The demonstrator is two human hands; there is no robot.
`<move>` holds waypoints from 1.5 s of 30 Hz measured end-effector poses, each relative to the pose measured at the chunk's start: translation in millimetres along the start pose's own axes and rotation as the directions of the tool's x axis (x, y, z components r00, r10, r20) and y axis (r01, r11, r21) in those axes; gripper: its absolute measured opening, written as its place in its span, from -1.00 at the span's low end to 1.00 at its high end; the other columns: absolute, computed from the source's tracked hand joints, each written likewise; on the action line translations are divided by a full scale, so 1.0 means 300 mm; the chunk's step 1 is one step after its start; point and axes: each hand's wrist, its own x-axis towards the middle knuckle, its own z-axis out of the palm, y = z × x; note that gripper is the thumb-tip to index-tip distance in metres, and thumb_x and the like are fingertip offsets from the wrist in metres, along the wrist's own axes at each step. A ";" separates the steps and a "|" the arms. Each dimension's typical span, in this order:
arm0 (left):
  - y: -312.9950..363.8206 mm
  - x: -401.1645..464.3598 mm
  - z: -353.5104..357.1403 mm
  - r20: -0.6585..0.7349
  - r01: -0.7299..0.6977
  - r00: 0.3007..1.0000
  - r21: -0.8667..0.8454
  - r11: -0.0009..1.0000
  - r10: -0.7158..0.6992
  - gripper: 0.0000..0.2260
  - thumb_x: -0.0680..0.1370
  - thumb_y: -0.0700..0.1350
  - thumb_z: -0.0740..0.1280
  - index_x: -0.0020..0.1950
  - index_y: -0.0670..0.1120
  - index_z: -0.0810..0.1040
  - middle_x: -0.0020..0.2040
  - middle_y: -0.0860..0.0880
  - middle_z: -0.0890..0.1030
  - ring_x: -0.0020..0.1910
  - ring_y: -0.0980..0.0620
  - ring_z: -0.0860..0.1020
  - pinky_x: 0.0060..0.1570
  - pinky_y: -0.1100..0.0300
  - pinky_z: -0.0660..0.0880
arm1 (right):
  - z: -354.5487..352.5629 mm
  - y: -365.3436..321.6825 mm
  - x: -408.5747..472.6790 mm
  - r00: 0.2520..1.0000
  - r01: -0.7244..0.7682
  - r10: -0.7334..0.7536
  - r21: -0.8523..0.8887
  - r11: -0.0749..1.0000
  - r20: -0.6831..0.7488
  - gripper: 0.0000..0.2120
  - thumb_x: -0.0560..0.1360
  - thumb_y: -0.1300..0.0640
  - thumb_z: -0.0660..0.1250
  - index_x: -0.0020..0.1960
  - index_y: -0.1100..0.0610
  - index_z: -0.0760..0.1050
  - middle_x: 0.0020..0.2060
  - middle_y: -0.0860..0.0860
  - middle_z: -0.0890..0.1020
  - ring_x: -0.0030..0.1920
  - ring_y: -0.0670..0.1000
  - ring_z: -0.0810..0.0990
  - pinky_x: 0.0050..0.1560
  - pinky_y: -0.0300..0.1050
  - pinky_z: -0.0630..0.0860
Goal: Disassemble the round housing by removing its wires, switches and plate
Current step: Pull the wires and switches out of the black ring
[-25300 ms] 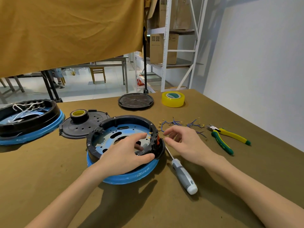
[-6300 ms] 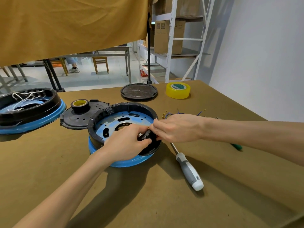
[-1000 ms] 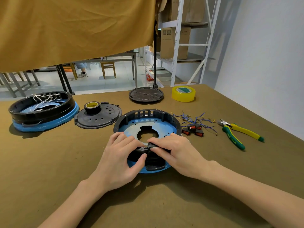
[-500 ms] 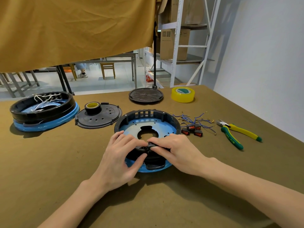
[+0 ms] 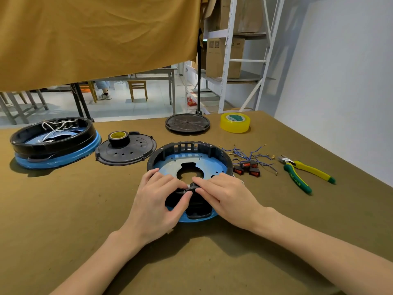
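Note:
The round black housing (image 5: 221,155) with a blue base ring stands at the middle of the table. A blue-filmed plate (image 5: 204,165) lies inside it. My left hand (image 5: 157,201) and my right hand (image 5: 225,196) meet at the housing's near rim, fingers pinching a small black part (image 5: 192,185) on it. Removed blue wires (image 5: 248,154) and three black and red switches (image 5: 246,168) lie to the right of the housing.
A second housing (image 5: 53,141) with white wires sits far left. A black cover (image 5: 127,152) carries a tape roll (image 5: 118,137). Another black disc (image 5: 187,123) and yellow tape (image 5: 235,122) lie at the back. Green-yellow pliers (image 5: 304,173) lie right.
Since 25 s ago the housing was turned and shifted, and the switches now lie beside the wires. Over the last second both hands stay pinching at the near rim, barely moving.

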 end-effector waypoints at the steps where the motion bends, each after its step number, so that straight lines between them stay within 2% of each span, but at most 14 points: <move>1: 0.001 -0.001 0.000 0.004 0.001 1.000 0.000 1.000 -0.001 -0.76 0.58 0.15 0.29 0.01 0.04 0.66 -0.06 0.16 0.66 0.02 0.20 0.55 0.47 0.15 0.23 | 0.010 0.000 -0.005 0.999 0.005 -0.005 -0.003 1.000 -0.040 -0.68 0.66 0.10 0.25 0.27 0.26 0.61 -0.11 0.05 0.72 -0.11 -0.02 0.65 -0.04 -0.15 0.57; 4: 0.001 -0.004 -0.001 -0.001 -0.001 1.000 -0.014 1.000 0.001 -0.79 0.58 0.13 0.30 0.07 0.06 0.62 -0.04 0.23 0.60 0.04 0.24 0.53 0.50 0.09 0.24 | 0.020 0.000 -0.008 0.997 0.013 -0.012 0.017 1.000 -0.082 -0.70 0.65 0.13 0.27 0.25 0.27 0.62 -0.12 0.06 0.72 -0.13 -0.02 0.63 -0.07 -0.15 0.56; 8: -0.006 -0.003 -0.003 -0.010 -0.028 1.000 -0.018 0.999 0.028 -0.76 0.59 0.13 0.31 0.16 0.04 0.60 -0.01 0.29 0.52 0.06 0.27 0.51 0.49 0.05 0.26 | -0.001 0.015 0.010 0.997 0.072 -0.072 -0.005 0.997 -0.016 -0.68 0.67 0.12 0.23 0.26 0.28 0.60 -0.15 0.07 0.71 -0.17 0.01 0.66 -0.10 -0.12 0.61; 16: -0.004 0.008 -0.020 0.028 -0.058 0.998 0.015 0.998 0.058 -0.68 0.60 0.14 0.28 0.28 0.06 0.62 0.01 0.14 0.69 0.07 0.18 0.58 0.43 0.04 0.32 | 0.012 0.008 0.012 0.993 0.108 -0.114 -0.161 0.981 -0.029 -0.71 0.69 0.15 0.20 0.18 0.32 0.61 -0.26 0.10 0.66 -0.30 0.08 0.60 -0.28 0.00 0.57; 21: -0.001 0.009 -0.006 0.028 -0.051 0.998 0.044 0.998 0.050 -0.66 0.59 0.13 0.28 0.27 0.03 0.65 -0.03 0.08 0.69 0.02 0.11 0.61 0.37 -0.01 0.38 | -0.010 -0.007 0.000 0.994 0.104 -0.094 -0.247 0.963 0.053 -0.67 0.70 0.14 0.16 0.28 0.33 0.55 -0.07 0.16 0.71 -0.09 0.12 0.69 -0.02 0.02 0.66; 22: -0.003 0.009 -0.004 0.026 -0.050 0.998 0.043 0.998 0.049 -0.65 0.59 0.13 0.28 0.27 0.03 0.66 -0.03 0.08 0.70 0.01 0.11 0.61 0.37 -0.02 0.38 | -0.014 -0.007 0.001 0.991 0.123 -0.103 -0.267 0.956 0.088 -0.67 0.69 0.15 0.19 0.29 0.34 0.54 -0.07 0.16 0.71 -0.10 0.12 0.69 -0.04 0.00 0.66; 24: -0.006 0.009 -0.003 0.019 -0.037 0.999 0.032 0.999 0.036 -0.65 0.58 0.15 0.29 0.26 0.04 0.66 -0.03 0.08 0.70 0.01 0.11 0.62 0.38 -0.01 0.37 | -0.025 0.004 0.014 0.980 0.170 -0.134 -0.269 0.948 0.148 -0.70 0.68 0.16 0.24 0.29 0.35 0.53 -0.17 0.14 0.68 -0.21 0.11 0.65 -0.22 -0.02 0.62; 27: -0.002 0.010 -0.003 0.024 -0.028 0.999 0.026 0.999 0.027 -0.64 0.58 0.17 0.29 0.27 0.05 0.65 -0.02 0.09 0.71 0.01 0.12 0.62 0.38 -0.01 0.37 | -0.035 0.023 0.025 0.978 0.187 -0.154 -0.270 0.945 0.139 -0.70 0.67 0.16 0.27 0.26 0.36 0.55 -0.25 0.10 0.65 -0.31 0.07 0.60 -0.35 -0.07 0.55; 31: 0.000 0.013 -0.011 0.039 -0.017 0.999 0.020 1.000 0.016 -0.62 0.57 0.19 0.28 0.26 0.04 0.66 -0.02 0.09 0.72 0.01 0.13 0.63 0.37 -0.04 0.39 | -0.031 0.004 0.017 0.983 0.164 -0.136 -0.254 0.953 0.126 -0.70 0.65 0.16 0.27 0.24 0.36 0.56 -0.24 0.10 0.67 -0.31 0.05 0.61 -0.34 -0.11 0.52; 35: 0.008 0.015 -0.011 0.029 -0.015 0.999 0.024 1.000 0.014 -0.62 0.56 0.19 0.29 0.24 0.03 0.67 -0.03 0.08 0.72 0.01 0.12 0.64 0.36 -0.02 0.38 | -0.048 0.029 0.031 0.962 0.235 -0.191 -0.236 0.943 0.196 -0.68 0.68 0.18 0.24 0.30 0.39 0.50 -0.24 0.14 0.65 -0.31 0.10 0.60 -0.36 -0.02 0.57; 39: 0.006 0.015 -0.011 0.029 -0.005 1.000 0.014 1.000 0.004 -0.64 0.56 0.18 0.33 0.22 0.02 0.69 -0.04 0.08 0.73 0.00 0.13 0.64 0.37 -0.02 0.38 | -0.045 0.008 0.024 0.978 0.163 -0.128 -0.221 0.962 0.163 -0.71 0.67 0.18 0.26 0.26 0.37 0.54 -0.25 0.11 0.65 -0.33 0.07 0.59 -0.38 -0.04 0.56; 42: 0.011 0.018 -0.008 0.027 -0.001 1.000 0.014 1.000 0.001 -0.65 0.55 0.17 0.34 0.21 0.01 0.69 -0.05 0.08 0.72 0.00 0.13 0.64 0.37 -0.02 0.37 | -0.058 0.027 0.037 0.955 0.220 -0.160 -0.232 0.948 0.249 -0.69 0.68 0.16 0.25 0.34 0.32 0.49 -0.24 0.07 0.63 -0.31 0.05 0.57 -0.36 -0.04 0.55; 43: 0.011 0.016 -0.008 0.025 0.005 1.000 0.010 1.000 -0.005 -0.65 0.56 0.18 0.34 0.20 0.01 0.69 -0.05 0.08 0.72 0.00 0.13 0.64 0.37 -0.02 0.37 | -0.060 0.030 0.041 0.950 0.217 -0.149 -0.235 0.948 0.275 -0.70 0.70 0.13 0.21 0.35 0.28 0.47 -0.24 0.05 0.62 -0.31 0.05 0.56 -0.35 -0.04 0.56; 45: 0.007 0.016 -0.008 0.032 0.015 0.999 -0.001 1.000 -0.015 -0.65 0.57 0.21 0.33 0.19 0.03 0.69 -0.02 0.09 0.73 0.03 0.13 0.64 0.39 0.00 0.36 | -0.057 0.004 0.037 0.969 0.140 -0.086 -0.232 0.963 0.230 -0.71 0.71 0.11 0.18 0.31 0.24 0.50 -0.26 0.03 0.61 -0.33 0.05 0.55 -0.36 -0.03 0.56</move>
